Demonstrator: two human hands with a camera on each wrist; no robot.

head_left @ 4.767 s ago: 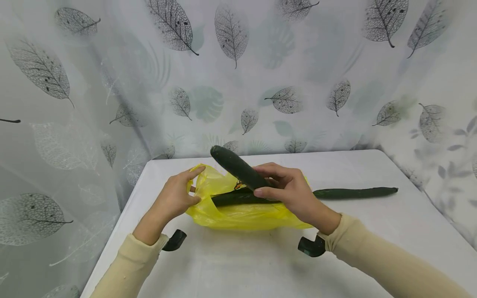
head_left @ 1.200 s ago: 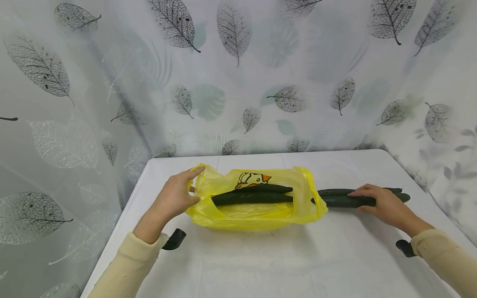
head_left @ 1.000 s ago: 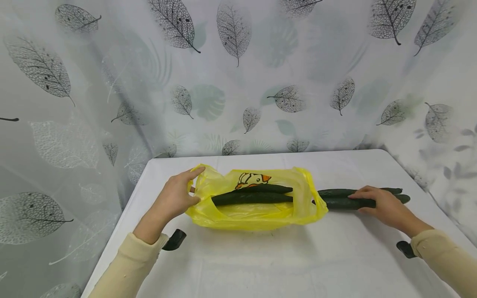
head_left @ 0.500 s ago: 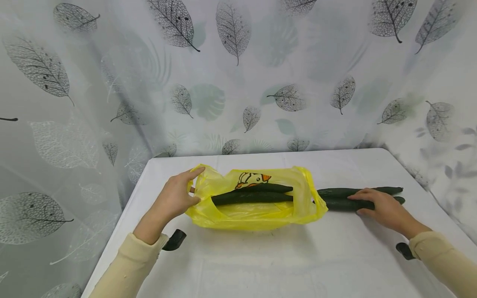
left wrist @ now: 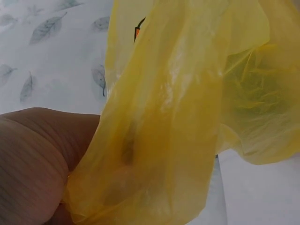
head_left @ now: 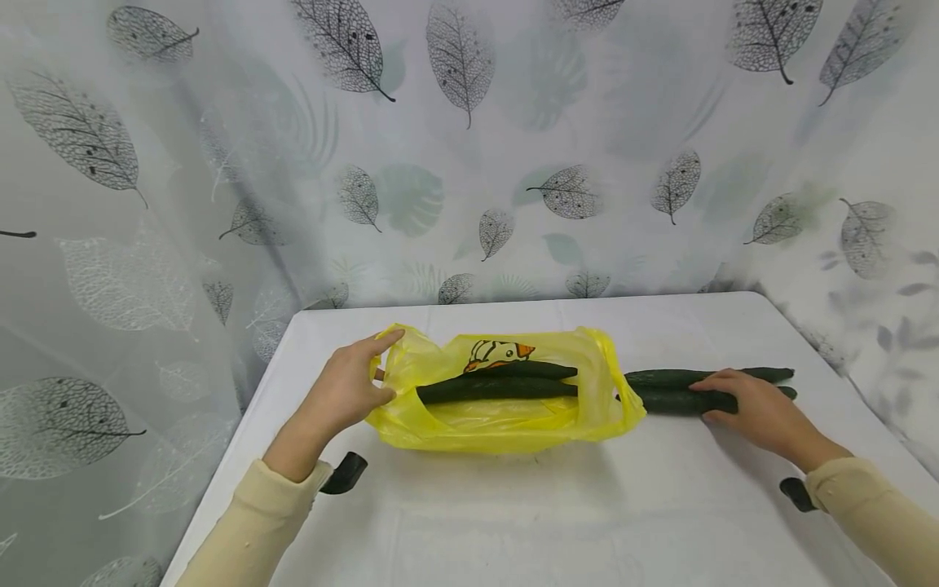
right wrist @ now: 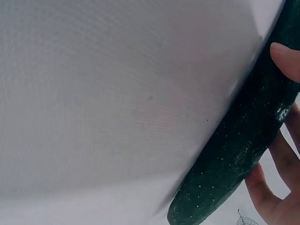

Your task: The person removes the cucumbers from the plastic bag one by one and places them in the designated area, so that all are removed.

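My left hand pinches the left side of a thin yellow plastic bag, holding its mouth spread. Inside lie two dark green cucumbers, one in front and one behind. Right of the bag, two more cucumbers lie side by side on the table, the farther and the nearer. My right hand grips the nearer one. In the right wrist view, thumb and fingers sit on opposite sides of that cucumber. The bag hides most left fingers in the left wrist view.
A white-covered table carries everything. Behind it hangs a leaf-print curtain, which also runs along the left and right sides. Dark curved pieces stick out at the left wrist and the right wrist.
Earliest, my right hand held a cucumber over the bag and one showed on the table. Now two lie there, my right hand on the nearer, which has shifted slightly left. My left hand stayed put.
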